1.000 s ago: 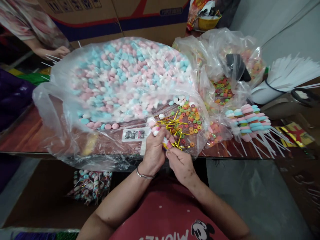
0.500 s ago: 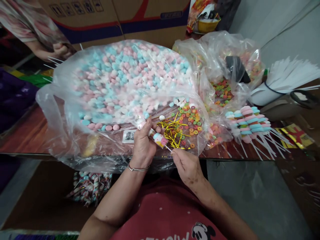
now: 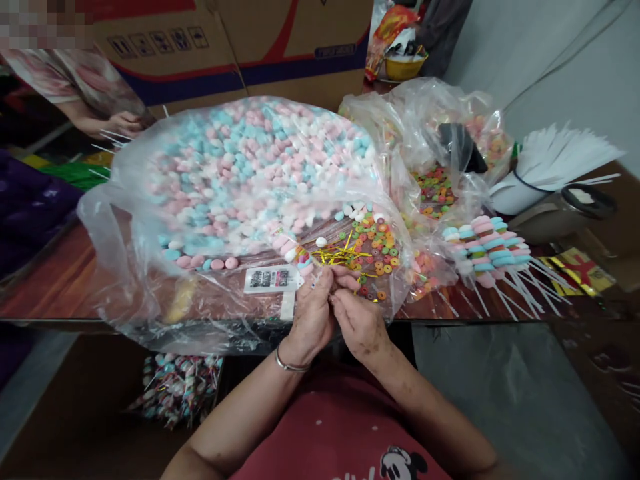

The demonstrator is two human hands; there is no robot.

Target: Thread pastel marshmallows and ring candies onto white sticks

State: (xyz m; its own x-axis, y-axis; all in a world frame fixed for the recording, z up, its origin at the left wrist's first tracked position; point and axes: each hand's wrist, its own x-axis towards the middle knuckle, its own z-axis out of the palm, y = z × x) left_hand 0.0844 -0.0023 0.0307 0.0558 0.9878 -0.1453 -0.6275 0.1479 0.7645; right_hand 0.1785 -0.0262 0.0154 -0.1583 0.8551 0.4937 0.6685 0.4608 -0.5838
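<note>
My left hand [image 3: 314,312] is closed around the lower end of a wrapped marshmallow skewer [image 3: 291,251], which points up and left in clear film. Pink, white and blue marshmallows show through the wrapper. Right beside it, my right hand [image 3: 361,324] is closed, its fingertips meeting the left hand's at the skewer's bottom end; what they pinch is hidden. Just beyond the fingers lie gold twist ties [image 3: 336,256] and loose gummy rings [image 3: 383,250]. A label card [image 3: 270,279] lies to the left of my hands.
A large clear bag of marshmallows [image 3: 260,160] spreads over the table. To the right are finished-looking marshmallow skewers [image 3: 487,247], a cup of white sticks [image 3: 520,190] and bagged gummy rings [image 3: 435,187]. Wrapped skewers [image 3: 183,383] fill a box below. Another person's hand [image 3: 125,124] is at upper left.
My hands have come together at the skewer's lower end. The right hand has moved up the stick to the left hand, and the skewer now tilts up and left. The label card is more exposed.
</note>
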